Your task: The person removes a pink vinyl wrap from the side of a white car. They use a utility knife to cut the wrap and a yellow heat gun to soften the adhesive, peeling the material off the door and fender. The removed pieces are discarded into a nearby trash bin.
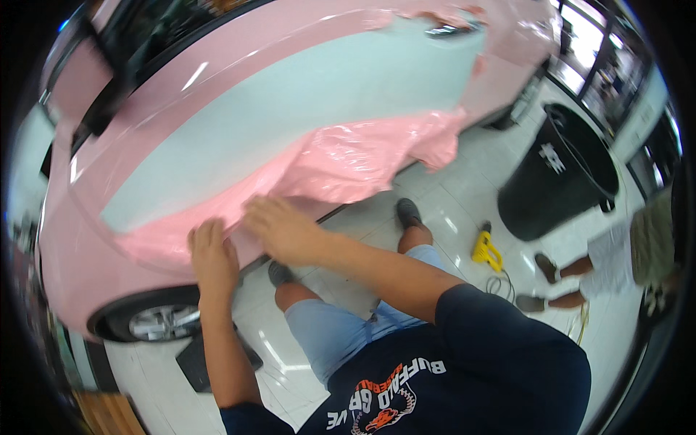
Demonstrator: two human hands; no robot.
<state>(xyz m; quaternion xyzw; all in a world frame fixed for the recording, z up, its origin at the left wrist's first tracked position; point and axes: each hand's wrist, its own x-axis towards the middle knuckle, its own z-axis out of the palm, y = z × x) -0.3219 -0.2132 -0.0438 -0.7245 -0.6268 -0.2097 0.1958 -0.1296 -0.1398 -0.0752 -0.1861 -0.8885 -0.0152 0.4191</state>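
Note:
A pink car stands side-on before me, with a pale bluish-white area across its door. Along the lower edge of that area, pink vinyl film hangs loose in shiny folds. My left hand has its fingers curled over the film near the front wheel. Just to its right, my right hand is bent round the film's edge, slightly blurred. Both sets of fingertips are partly hidden. Crumpled film also sticks out around the door handle.
A large black bin stands on the tiled floor at the right. Near it lies a yellow heat gun with a cord. Another person stands at the far right. A dark flat object lies by the front wheel.

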